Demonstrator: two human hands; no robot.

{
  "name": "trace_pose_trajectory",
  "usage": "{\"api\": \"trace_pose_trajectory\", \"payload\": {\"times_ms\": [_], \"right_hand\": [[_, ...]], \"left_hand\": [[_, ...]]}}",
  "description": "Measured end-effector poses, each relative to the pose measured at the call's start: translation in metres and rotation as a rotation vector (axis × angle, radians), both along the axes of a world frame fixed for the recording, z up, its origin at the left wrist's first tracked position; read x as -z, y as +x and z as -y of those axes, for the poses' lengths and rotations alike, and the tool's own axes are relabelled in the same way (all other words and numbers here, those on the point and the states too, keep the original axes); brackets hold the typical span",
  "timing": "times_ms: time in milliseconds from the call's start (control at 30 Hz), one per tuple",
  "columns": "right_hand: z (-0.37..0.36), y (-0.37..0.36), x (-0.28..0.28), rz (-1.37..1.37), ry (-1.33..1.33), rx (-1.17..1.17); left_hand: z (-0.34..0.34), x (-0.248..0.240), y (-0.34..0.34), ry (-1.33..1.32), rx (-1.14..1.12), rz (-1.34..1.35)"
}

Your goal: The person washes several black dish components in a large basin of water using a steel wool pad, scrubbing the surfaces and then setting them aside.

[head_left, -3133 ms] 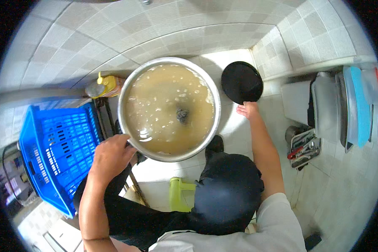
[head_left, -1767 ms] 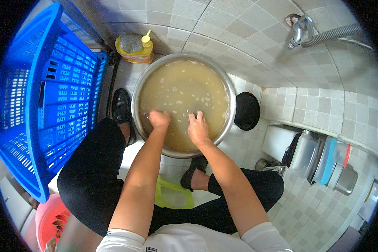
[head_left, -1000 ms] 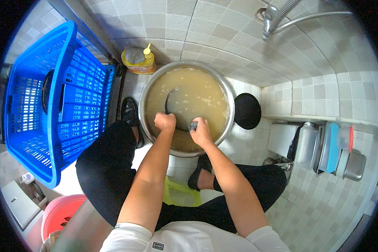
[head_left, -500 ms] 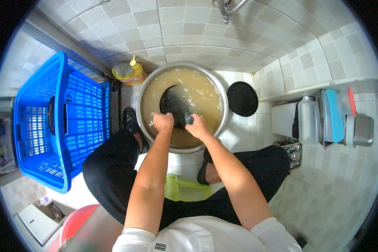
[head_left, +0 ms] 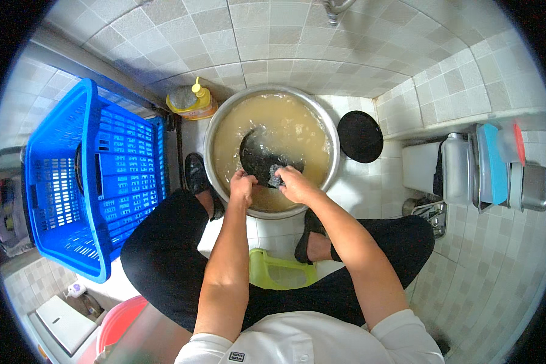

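Note:
A wide steel basin [head_left: 207, 145] of cloudy tan water stands on the floor before me. In it lies a round black pan or plate [head_left: 256, 155], tilted and partly under the water; its exact kind is hidden. My left hand [head_left: 242, 185] is closed on its near rim. A grey steel-wool scourer [head_left: 275, 176] is pinched in my right hand [head_left: 293, 184], against the black surface close to my left hand.
A blue plastic basket [head_left: 97, 176] stands at left. Beside the basin are a yellow pump bottle [head_left: 204, 100] and a black disc [head_left: 360, 136]. Metal and plastic containers [head_left: 458, 167] line the right wall. A green plastic stool [head_left: 276, 276] is between my legs.
The view has shifted slightly, moving the scene rightward. The black piece sits lower in the water, and my left hand has come a little nearer to me with it.

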State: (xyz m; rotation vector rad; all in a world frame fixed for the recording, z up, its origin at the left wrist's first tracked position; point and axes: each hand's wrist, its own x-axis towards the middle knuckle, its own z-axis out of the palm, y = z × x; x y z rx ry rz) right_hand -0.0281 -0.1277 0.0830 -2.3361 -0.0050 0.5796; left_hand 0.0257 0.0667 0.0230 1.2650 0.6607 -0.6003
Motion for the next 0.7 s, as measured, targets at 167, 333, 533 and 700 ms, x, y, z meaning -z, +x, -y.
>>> {"api": "trace_pose_trajectory", "payload": {"times_ms": [167, 333, 533, 700], "right_hand": [[-0.033, 0.025, 0.017, 0.211, 0.151, -0.044], [-0.046, 0.063, 0.052, 0.457, 0.172, -0.092], [-0.049, 0.109, 0.086, 0.6, -0.2, 0.103], [-0.055, 0.127, 0.068, 0.383, -0.197, 0.141]], "left_hand": [[-0.006, -0.014, 0.006, -0.006, 0.027, -0.049], [0.007, -0.029, 0.003, 0.038, 0.082, 0.01], [0.008, -0.026, -0.001, -0.038, 0.14, -0.064], [-0.004, -0.01, -0.007, -0.006, 0.19, -0.047]]}}
